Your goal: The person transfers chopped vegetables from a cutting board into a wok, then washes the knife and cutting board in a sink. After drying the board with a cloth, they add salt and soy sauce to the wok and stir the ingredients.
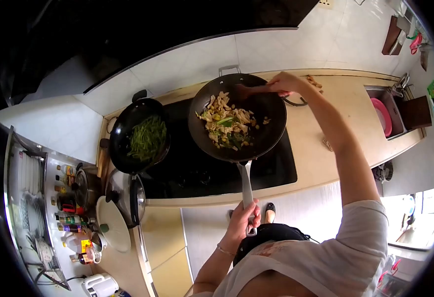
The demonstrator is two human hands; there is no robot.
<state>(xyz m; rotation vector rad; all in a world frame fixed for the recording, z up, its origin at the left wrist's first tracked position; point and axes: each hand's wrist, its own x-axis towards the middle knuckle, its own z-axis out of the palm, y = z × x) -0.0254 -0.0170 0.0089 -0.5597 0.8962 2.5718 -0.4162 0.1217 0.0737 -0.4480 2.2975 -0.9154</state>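
Note:
My left hand (243,219) is closed round the long pale handle of a dark wok (269,111) on the stove's right side. My right hand (285,84) grips a brown, wooden-looking spatula (257,89) over the wok's far rim. The spatula's blade is inside the wok, against its far inner wall and apart from most of the food. Pale sliced pieces mixed with bits of green and yellow (225,120) lie mainly in the wok's left and middle part. The wok looks tilted slightly toward me.
A second black pan (120,141) with green strips (148,137) stands left of the wok. A glass lid (120,190), a white lid (113,222) and several bottles (76,218) crowd the left counter. Ginger-like pieces (315,83) and a sink (399,116) are on the right.

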